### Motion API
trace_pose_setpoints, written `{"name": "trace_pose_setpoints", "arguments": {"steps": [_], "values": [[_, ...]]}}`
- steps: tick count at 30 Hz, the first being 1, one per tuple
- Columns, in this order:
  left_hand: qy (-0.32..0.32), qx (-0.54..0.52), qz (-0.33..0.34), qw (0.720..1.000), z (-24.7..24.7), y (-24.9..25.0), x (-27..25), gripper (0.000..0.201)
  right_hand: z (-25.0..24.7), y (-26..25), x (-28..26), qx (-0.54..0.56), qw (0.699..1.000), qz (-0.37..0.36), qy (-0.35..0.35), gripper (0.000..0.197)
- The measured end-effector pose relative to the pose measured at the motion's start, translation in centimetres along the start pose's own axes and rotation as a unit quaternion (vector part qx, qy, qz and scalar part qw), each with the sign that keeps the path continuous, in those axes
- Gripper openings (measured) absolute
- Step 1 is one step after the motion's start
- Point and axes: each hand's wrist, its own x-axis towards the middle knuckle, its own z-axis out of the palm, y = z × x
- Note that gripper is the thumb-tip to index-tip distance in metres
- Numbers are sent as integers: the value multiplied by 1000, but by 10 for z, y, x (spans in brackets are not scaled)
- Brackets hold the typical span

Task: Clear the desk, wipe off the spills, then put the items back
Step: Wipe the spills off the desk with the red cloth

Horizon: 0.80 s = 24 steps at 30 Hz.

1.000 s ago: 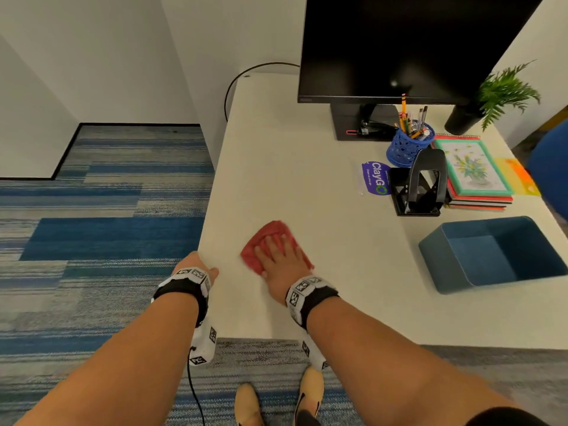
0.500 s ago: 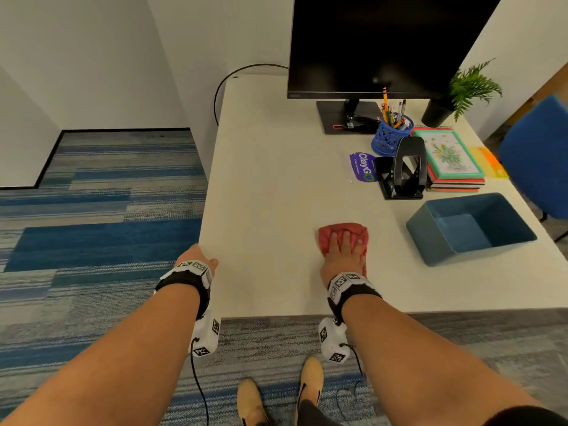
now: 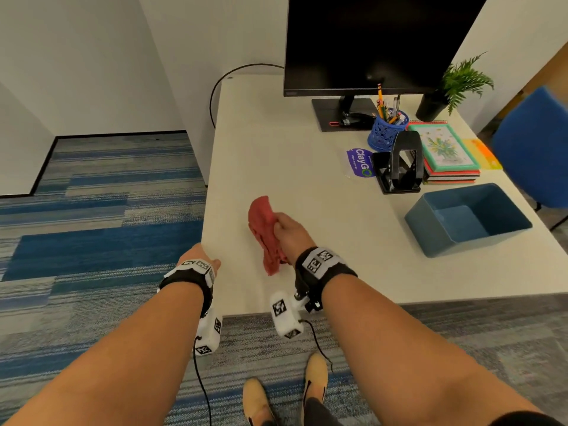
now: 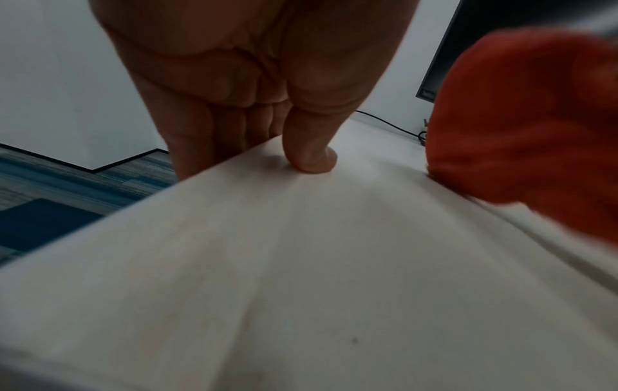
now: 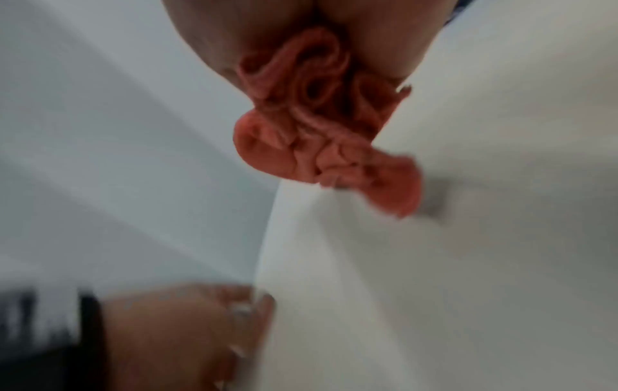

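Half a second ago lay flat under a spread right palm; now bunched into folds and lifted at its far end: crumpled red terry cloth [image 3: 265,233], gripped by the right hand [image 3: 290,230] with fingers curled round it, its near tail brushing the matte off-white tabletop [image 3: 276,155] near the front edge. Seen from the right wrist as soft rolled pleats [image 5: 321,124] squeezed out of the fist [image 5: 301,31]. Left hand [image 3: 198,256] unchanged in place, at the near-left corner: thumb [image 4: 309,148] pressed on top, straight fingers hanging down past the edge, holding nothing. Cloth [image 4: 528,119] blurred at the right of the left-wrist view. Farther right, well apart: smooth rectangular blue plastic bin [image 3: 467,219], glossy black metal hole punch [image 3: 401,162], purple ClayGo packet [image 3: 360,162], blue mesh pencil cup [image 3: 385,130], stack of spiral notebooks with a teal-framed flower cover [image 3: 445,152], black flat monitor [image 3: 378,41] at the far edge, green fern in a dark pot [image 3: 455,87]. Beyond the left edge, blue and grey striped carpet [image 3: 107,226].
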Motion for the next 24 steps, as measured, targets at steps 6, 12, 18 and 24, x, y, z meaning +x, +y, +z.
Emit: {"name": "trace_pose_setpoints", "arguments": {"steps": [6,12,18,24], "values": [[4,7,-2,1000,1,0,1,41,-26,17,14,-277,954,55,96,51],[-1,20,-9,1000,-1,0,3,37,2,36,23,-477,868,-134,-38,62],[5,-11,-20,1000,4,-3,5,40,-1,62,34,-585,801,-56,-114,61],[1,-40,-21,999,8,-7,8,44,8,34,66,-559,824,2,-99,63]]}}
